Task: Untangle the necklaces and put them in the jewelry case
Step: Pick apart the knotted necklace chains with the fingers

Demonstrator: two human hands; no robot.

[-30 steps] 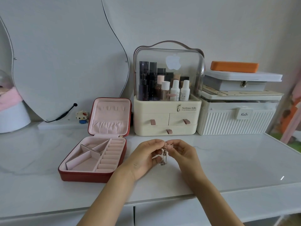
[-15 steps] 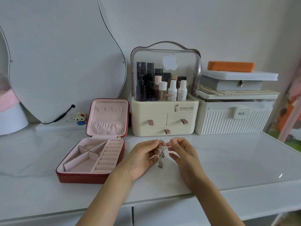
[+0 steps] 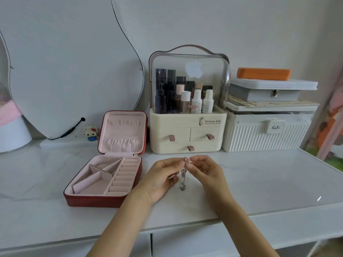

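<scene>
Nearest me, two bare forearms reach up from the bottom edge toward the middle of a white marble-look table [image 3: 269, 182]. My left hand [image 3: 161, 179] and right hand [image 3: 207, 170] meet at centre, fingertips almost touching. Compared with half a second ago, the hands have closed in: the small gap between them is gone, and the chains now hang in one narrow strand instead of splaying. I judge that the knot is still unsolved and I am only regripping it, so the task is at an early stage.

Both hands pinch the top of the necklaces [image 3: 183, 175] between thumb and forefinger, other fingers loosely curled. The tangled silver chains dangle straight down between my palms, their lowest end just above or touching the table; I cannot tell which.

At nine o'clock from my hands sits the jewelry case [image 3: 89, 200], red outside, pink inside, lid upright, its compartments holding nothing I can see.

Farther back at twelve o'clock stands a cream cosmetics organiser [image 3: 187, 134] with bottles under a clear hood. At two o'clock, a white ribbed box [image 3: 263, 138]. At ten o'clock, a curved mirror [image 3: 70, 71] leans on the wall
</scene>
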